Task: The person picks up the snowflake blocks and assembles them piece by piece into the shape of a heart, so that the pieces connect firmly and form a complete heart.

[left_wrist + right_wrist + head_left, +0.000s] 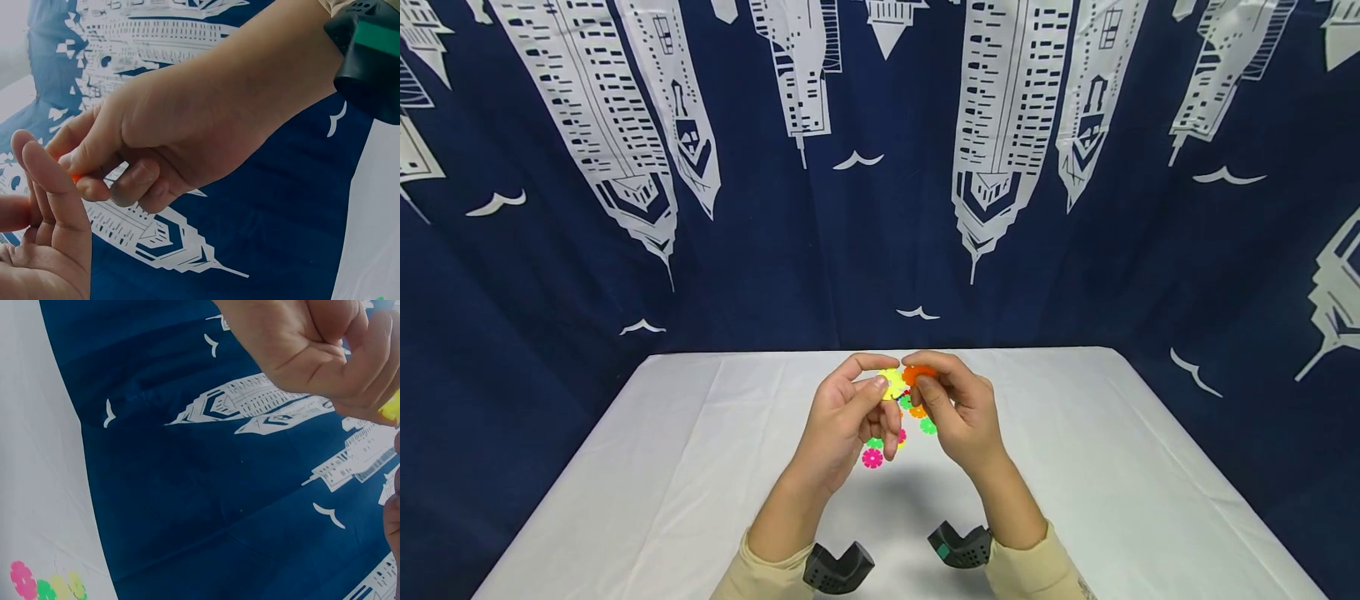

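Observation:
Up over the table, my left hand [838, 417] pinches a yellow notched plastic disc [892, 385] between thumb and index finger. Close beside it, my right hand [966, 412] grips an orange notched disc [919, 372] the same way. The two discs are edge to edge in the head view. Fingers hide most of the orange disc in the left wrist view, where the right hand [156, 125] spans the picture. From the right wrist, a bit of the yellow disc [392, 407] shows at the fingertips of the left hand [312, 350].
Several more notched discs lie on the white-covered table [700, 467] beyond and below the hands, among them a pink disc [872, 458], a green disc [928, 426] and another orange disc [919, 412]. A navy cloth [850, 250] with white buildings hangs behind the table.

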### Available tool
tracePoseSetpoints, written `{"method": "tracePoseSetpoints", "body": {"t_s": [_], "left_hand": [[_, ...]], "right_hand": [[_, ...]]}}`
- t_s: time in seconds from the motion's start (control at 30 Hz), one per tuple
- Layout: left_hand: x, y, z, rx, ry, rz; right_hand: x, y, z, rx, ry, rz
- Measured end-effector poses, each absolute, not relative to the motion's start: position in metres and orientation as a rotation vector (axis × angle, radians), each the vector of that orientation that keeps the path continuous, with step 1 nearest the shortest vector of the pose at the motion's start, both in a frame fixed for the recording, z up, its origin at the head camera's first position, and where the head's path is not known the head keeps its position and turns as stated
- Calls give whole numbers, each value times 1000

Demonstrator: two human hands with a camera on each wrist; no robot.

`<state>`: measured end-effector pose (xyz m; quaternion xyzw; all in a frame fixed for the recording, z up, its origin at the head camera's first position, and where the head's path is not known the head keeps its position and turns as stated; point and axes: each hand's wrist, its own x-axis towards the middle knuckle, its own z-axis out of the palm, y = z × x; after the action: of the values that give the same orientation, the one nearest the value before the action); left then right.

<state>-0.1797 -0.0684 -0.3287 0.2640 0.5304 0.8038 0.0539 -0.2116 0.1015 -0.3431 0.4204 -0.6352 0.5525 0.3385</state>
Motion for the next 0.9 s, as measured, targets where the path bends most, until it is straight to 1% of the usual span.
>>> {"method": "tracePoseSetpoints", "body": {"t_s": [0.23,0.63,0.9], "left_hand": [[-178,-67,-328,795,1511,2449],[-179,-67,-332,680,1440,2462],[-177,-65,-329,713,1372,2462]], "right_hand": [[-211,94,-345,1086,-1581,1449],[-215,82,-354,1099,-1441,1522],[-210,78,-351,1071,-1396,1505]]}}
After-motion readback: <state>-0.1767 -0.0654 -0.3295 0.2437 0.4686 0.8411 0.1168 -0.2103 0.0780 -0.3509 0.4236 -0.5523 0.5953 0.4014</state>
